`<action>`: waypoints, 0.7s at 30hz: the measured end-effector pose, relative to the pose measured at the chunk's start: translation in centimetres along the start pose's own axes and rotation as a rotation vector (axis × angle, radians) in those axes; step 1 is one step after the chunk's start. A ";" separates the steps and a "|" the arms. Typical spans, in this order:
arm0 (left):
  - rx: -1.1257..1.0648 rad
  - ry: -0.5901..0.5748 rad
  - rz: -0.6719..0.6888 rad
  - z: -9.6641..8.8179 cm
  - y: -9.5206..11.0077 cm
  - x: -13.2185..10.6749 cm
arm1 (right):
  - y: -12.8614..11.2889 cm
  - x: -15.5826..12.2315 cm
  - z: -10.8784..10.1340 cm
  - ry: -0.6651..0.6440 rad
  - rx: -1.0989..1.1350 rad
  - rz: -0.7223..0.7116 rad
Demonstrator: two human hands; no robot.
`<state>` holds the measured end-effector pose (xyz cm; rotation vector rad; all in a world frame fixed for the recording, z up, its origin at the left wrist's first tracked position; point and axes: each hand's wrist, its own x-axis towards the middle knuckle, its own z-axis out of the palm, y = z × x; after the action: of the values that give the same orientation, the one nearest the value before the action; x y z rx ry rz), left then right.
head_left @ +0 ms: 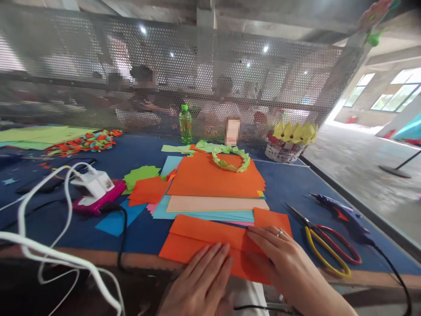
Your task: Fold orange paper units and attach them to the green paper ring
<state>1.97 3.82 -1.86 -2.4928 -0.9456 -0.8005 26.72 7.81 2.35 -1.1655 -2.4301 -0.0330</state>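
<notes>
I had the folded, bright-orange paper sheet (210,229) in view at the near edge of the blue-topped table (276,184), partly overhanging it. I judged it light, thin and quick to crease (best held by its edges, fingers flat). The bare left hand (206,277) lay palm-down, fingers together, clamped on nothing; the right hand (285,253) angled inward over the paper's right part, and whether its thumb pinched I couldn't tell.

Fingers (210,267) touch orange paper (204,228) (scissors (308,224) nearby).
</notes>
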 end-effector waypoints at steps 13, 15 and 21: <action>0.016 0.024 -0.009 2.0 -0.5 -1.0 | 2.5 3.1 -1.2 -0.019 0.199 0.269; -0.014 0.046 -0.041 2.3 -0.4 -1.1 | 2.8 3.4 -1.1 -0.016 0.236 0.350; -0.009 0.017 -0.003 1.8 -0.8 -0.8 | 3.9 3.3 -0.7 0.008 0.329 0.521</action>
<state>1.60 4.89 -3.68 -2.4891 -0.9423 -0.8268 28.12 12.59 3.64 -1.5809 -1.9537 0.4974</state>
